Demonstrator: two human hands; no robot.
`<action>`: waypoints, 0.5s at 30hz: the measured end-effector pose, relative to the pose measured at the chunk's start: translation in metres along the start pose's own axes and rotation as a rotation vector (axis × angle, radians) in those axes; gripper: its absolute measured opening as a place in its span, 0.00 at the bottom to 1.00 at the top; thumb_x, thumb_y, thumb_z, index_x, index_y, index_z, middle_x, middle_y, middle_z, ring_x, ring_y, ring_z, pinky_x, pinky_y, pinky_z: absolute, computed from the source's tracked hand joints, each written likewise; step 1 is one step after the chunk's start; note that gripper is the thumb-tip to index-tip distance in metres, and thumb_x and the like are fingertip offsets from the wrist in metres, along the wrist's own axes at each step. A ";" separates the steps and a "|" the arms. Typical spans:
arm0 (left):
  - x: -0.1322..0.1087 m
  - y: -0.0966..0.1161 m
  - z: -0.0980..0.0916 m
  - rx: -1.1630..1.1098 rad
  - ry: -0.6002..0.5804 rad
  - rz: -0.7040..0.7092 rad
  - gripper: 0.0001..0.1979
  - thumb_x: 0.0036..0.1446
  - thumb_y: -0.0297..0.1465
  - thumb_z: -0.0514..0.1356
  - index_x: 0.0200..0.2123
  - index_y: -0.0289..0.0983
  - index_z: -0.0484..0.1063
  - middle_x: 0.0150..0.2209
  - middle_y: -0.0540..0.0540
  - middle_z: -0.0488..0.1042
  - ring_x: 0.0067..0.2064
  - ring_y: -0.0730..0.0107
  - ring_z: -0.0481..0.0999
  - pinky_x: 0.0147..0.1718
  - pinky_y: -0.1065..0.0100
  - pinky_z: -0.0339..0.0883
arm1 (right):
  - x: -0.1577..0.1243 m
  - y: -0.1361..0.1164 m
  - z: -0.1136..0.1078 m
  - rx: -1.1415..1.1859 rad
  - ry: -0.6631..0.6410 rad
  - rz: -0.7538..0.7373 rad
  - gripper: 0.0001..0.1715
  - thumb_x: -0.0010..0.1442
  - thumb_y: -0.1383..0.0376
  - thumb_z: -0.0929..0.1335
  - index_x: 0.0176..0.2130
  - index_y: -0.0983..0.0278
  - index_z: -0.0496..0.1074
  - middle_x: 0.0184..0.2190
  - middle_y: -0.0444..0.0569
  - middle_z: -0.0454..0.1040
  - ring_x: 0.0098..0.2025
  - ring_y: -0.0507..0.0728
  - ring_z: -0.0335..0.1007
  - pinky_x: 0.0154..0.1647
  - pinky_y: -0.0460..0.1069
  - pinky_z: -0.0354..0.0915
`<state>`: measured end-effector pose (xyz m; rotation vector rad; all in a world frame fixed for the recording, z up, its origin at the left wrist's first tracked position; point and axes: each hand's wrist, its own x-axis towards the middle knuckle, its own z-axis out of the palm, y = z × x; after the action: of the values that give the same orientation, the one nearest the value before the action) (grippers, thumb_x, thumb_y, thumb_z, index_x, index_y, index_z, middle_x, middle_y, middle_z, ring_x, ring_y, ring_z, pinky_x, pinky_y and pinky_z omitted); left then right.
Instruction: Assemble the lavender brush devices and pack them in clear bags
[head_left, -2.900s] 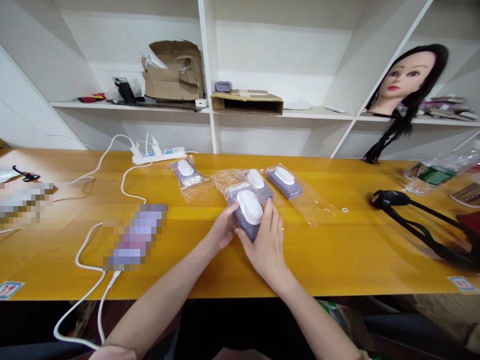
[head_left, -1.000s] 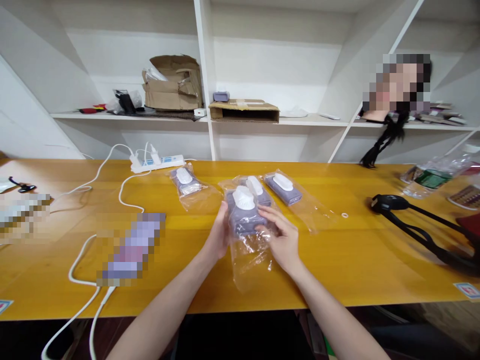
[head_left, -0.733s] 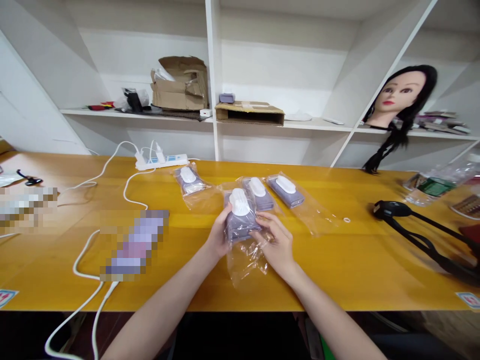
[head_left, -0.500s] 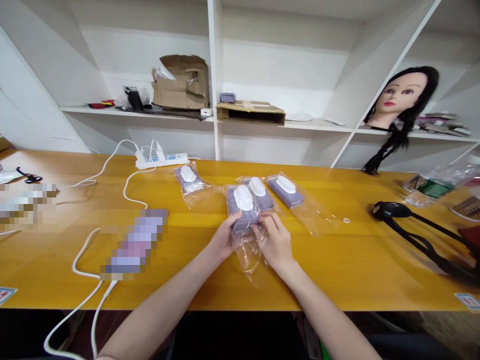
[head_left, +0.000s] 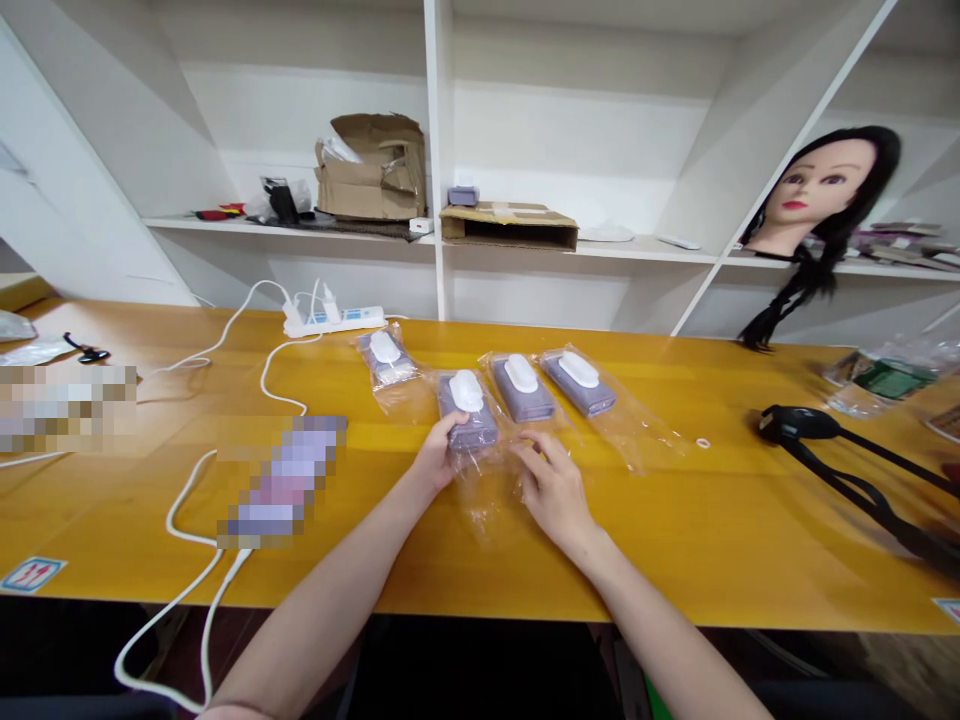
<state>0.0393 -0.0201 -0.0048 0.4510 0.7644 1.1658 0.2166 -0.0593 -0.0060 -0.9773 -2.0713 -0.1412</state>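
Four purple wipes packs with white oval lids lie in a row on the yellow wooden table (head_left: 660, 520), each in a clear plastic bag. My left hand (head_left: 437, 455) grips the lower left edge of the nearest pack (head_left: 467, 412). My right hand (head_left: 553, 490) rests with spread fingers on that pack's loose clear bag end (head_left: 491, 495). Next to it on the right lie a second pack (head_left: 523, 390) and a third pack (head_left: 579, 385), with a fourth pack (head_left: 386, 360) to the left.
A white power strip (head_left: 334, 320) with white cables lies at the table's back left. A pixelated item (head_left: 281, 480) lies left of my hands. To the right are a black strap device (head_left: 795, 425) and a plastic bag (head_left: 889, 378). White shelves hold cardboard boxes and a mannequin head.
The pack in my hands has come down flat onto the table, in line with the others. My right hand has let go of it and moved off to the right, onto the bag end.
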 end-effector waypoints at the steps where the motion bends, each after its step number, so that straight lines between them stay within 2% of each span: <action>1: 0.001 0.000 0.000 0.004 0.004 0.007 0.12 0.52 0.30 0.54 0.37 0.30 0.71 0.33 0.41 0.78 0.35 0.62 0.79 0.37 0.63 0.72 | 0.000 0.000 0.000 -0.009 -0.014 -0.012 0.25 0.51 0.80 0.59 0.41 0.61 0.73 0.43 0.53 0.70 0.40 0.58 0.68 0.39 0.54 0.69; 7: 0.001 0.004 0.000 0.052 0.027 -0.013 0.13 0.51 0.31 0.54 0.38 0.31 0.70 0.32 0.42 0.78 0.33 0.62 0.78 0.36 0.60 0.72 | 0.000 -0.001 0.000 -0.024 -0.102 -0.035 0.23 0.51 0.81 0.60 0.38 0.63 0.74 0.42 0.55 0.71 0.39 0.59 0.66 0.40 0.55 0.69; 11: -0.001 0.005 0.004 0.071 0.091 0.028 0.10 0.51 0.31 0.55 0.36 0.34 0.70 0.30 0.46 0.77 0.31 0.66 0.77 0.32 0.64 0.72 | 0.000 0.001 -0.001 -0.021 -0.114 -0.033 0.22 0.52 0.81 0.60 0.39 0.64 0.74 0.42 0.55 0.71 0.41 0.60 0.66 0.41 0.55 0.69; 15: -0.004 0.006 0.007 0.138 0.140 0.036 0.09 0.50 0.31 0.57 0.35 0.34 0.71 0.30 0.47 0.77 0.29 0.68 0.76 0.28 0.68 0.70 | 0.002 0.001 -0.005 -0.027 -0.123 -0.037 0.22 0.51 0.80 0.60 0.39 0.63 0.74 0.41 0.53 0.72 0.39 0.59 0.65 0.39 0.55 0.68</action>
<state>0.0395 -0.0207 0.0052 0.5030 0.9663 1.1913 0.2204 -0.0596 -0.0017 -0.9858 -2.2060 -0.1306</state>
